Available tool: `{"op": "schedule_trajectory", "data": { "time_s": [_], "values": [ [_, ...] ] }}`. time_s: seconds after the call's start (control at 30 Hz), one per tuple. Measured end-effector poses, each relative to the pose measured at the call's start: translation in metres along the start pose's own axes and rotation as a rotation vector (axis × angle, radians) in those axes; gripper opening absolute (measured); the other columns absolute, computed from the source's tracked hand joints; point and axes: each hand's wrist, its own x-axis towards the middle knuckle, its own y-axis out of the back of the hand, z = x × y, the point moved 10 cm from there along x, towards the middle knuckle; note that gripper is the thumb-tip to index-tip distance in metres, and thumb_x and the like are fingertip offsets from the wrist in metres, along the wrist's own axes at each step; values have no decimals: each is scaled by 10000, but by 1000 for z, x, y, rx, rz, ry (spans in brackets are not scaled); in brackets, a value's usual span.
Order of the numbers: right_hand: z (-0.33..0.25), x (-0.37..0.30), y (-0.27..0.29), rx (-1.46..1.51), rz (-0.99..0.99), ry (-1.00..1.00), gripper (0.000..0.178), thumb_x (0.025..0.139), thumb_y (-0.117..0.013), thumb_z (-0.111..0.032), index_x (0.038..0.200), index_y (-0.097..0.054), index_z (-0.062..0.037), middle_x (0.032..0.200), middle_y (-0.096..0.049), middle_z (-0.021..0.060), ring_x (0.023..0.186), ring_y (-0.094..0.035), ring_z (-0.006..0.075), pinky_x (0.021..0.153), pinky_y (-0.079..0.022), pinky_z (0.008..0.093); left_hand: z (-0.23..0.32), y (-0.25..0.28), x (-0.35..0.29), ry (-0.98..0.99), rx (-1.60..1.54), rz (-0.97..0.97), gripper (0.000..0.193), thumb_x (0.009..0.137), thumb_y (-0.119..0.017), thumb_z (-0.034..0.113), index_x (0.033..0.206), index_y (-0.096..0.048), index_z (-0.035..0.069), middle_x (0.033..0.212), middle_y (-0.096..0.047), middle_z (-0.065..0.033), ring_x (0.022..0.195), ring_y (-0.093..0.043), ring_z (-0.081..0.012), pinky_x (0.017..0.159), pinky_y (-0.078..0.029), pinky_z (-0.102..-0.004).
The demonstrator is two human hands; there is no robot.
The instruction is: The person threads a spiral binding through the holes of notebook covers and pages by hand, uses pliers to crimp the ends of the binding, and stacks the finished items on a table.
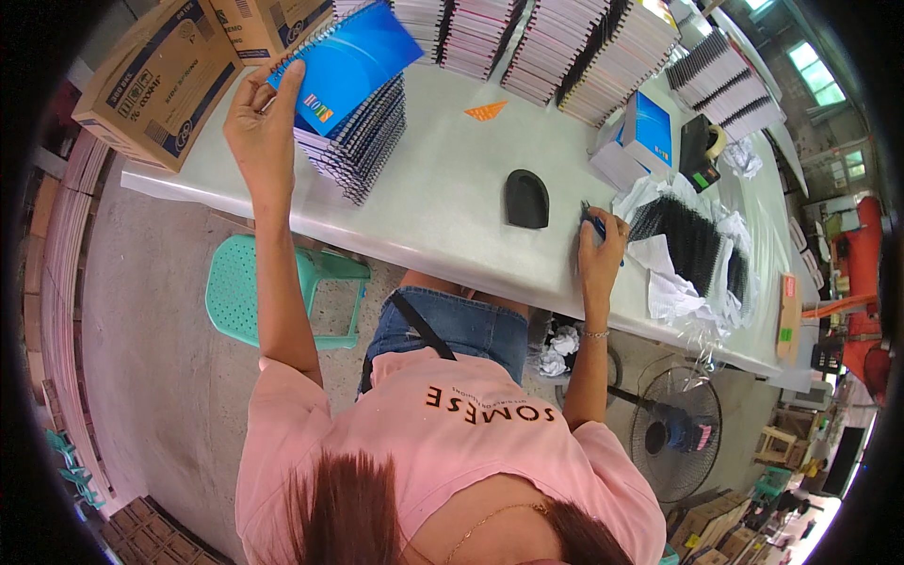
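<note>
My left hand point(266, 127) pinches the spiral edge of a blue-covered spiral notebook point(363, 61), thumb on top of the cover. The notebook is tilted over a stack of spiral notebooks point(356, 151) whose wire bindings face me. On the table's right part, my right hand point(605, 247) is closed around a small hand tool point(593, 218) with dark blue handles, which looks like pliers; the fingers hide most of it. To the left of that hand lies a black piece point(526, 199) with one rounded end. An orange paper scrap point(486, 111) lies farther back.
Cardboard boxes point(155, 80) stand at the left end of the grey table point(443, 202). Tall notebook stacks point(556, 47) line the back. At right are a blue box point(648, 130), a tape dispenser point(702, 155) and black binding coils point(683, 240) among crumpled paper. A green stool point(235, 292) and a fan point(673, 433) stand below.
</note>
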Motion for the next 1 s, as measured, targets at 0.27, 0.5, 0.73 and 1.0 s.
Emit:
{"op": "schedule_trajectory", "data": {
  "time_s": [0.27, 0.5, 0.73, 1.0],
  "values": [
    [-17, 25, 33, 53, 133, 29, 141, 858, -633, -72, 990, -661, -29, 986, -593, 135, 1012, -527, 284, 926, -401, 373, -62, 32, -1, -9, 333, 66, 356, 859, -718, 293, 1030, -664, -15, 935, -578, -77, 896, -496, -154, 832, -419, -300],
    [24, 68, 71, 30, 276, -52, 190, 878, -630, -113, 1054, -683, -61, 1008, -609, 117, 983, -541, 243, 885, -421, 350, -100, 25, -8, 181, 154, 38, 362, 859, -719, 308, 1026, -665, -8, 1023, -590, -91, 942, -504, -173, 859, -419, -305],
    [45, 130, 66, 186, 402, -146, 367, 943, -581, -309, 1184, -604, -34, 1105, -560, 181, 921, -564, 240, 817, -477, 352, -83, 41, -15, 29, 230, 122, 360, 906, -676, 317, 1129, -608, 42, 1123, -534, -73, 1067, -488, -167, 902, -407, -320],
    [112, 157, 37, 470, 215, -357, 460, 860, -703, -343, 1049, -660, 74, 812, -657, 96, 745, -582, 147, 703, -464, 281, 34, 1, -54, -330, 468, 169, 202, 935, -629, 251, 1055, -602, 91, 1142, -519, -50, 1100, -465, -190, 954, -348, -382]
  ]
}}
